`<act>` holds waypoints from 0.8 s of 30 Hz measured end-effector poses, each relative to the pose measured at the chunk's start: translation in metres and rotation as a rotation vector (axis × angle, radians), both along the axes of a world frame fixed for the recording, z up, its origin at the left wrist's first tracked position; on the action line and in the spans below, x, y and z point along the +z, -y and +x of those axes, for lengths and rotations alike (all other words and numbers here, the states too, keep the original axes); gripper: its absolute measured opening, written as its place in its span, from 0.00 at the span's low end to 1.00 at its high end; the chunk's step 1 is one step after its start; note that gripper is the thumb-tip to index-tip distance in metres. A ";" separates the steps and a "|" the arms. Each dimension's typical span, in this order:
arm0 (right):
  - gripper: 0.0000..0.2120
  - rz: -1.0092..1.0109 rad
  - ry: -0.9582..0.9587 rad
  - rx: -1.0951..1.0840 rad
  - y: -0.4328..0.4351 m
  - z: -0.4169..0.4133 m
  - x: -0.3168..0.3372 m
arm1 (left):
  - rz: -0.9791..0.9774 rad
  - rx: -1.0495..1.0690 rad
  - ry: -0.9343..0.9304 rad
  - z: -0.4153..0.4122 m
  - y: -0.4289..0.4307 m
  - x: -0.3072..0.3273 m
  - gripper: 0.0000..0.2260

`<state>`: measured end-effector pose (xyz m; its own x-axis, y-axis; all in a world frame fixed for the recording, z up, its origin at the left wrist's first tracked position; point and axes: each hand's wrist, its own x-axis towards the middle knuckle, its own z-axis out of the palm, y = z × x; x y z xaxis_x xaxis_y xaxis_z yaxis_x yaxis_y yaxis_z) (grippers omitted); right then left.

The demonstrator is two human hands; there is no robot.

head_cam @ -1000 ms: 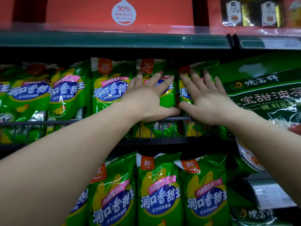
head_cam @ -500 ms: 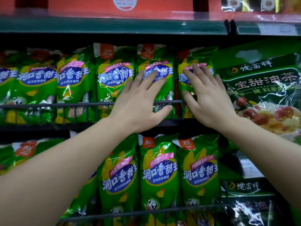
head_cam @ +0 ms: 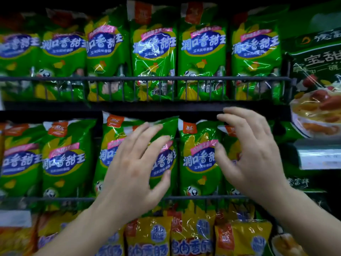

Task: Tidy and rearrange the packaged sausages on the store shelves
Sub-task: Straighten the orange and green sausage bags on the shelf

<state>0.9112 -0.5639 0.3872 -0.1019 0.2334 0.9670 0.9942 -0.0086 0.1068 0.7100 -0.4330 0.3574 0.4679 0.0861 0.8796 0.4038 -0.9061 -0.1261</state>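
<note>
Two bare forearms reach up from the bottom edge toward a store shelf. The left hand [head_cam: 132, 174] is spread flat, fingers straight and apart, over the front of a green sausage pack [head_cam: 162, 130] in the middle row. Whether the palm touches the film cannot be told. The right hand [head_cam: 252, 154], slightly blurred, has its fingers loosely curved and grips nothing. It covers most of the rightmost pack [head_cam: 228, 132] of that row.

Between the hands a neighbouring green pack [head_cam: 199, 163] stands upright and uncovered. A dark wire rail [head_cam: 55, 199] crosses the foot of this row in front of the packs. Below it sits a row of yellow packs [head_cam: 191, 237], partly hidden by both arms. Further left, more green packs [head_cam: 64, 157] stand side by side.

Above, behind a second wire rail [head_cam: 147, 78], an upper row of the same green packs [head_cam: 202, 52] fills the shelf. At the right edge a large dark green bag [head_cam: 317, 71] shows above a pale price strip [head_cam: 321, 156].
</note>
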 end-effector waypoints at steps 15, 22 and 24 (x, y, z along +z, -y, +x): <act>0.39 -0.326 -0.275 -0.049 -0.078 -0.079 -0.072 | -0.330 0.194 0.039 -0.043 -0.065 -0.032 0.36; 0.45 -0.309 -0.345 -0.106 -0.097 -0.101 -0.075 | -0.338 0.215 0.055 -0.036 -0.070 -0.033 0.43; 0.46 -0.316 -0.368 -0.075 -0.100 -0.106 -0.076 | -0.344 0.197 0.059 -0.036 -0.073 -0.032 0.44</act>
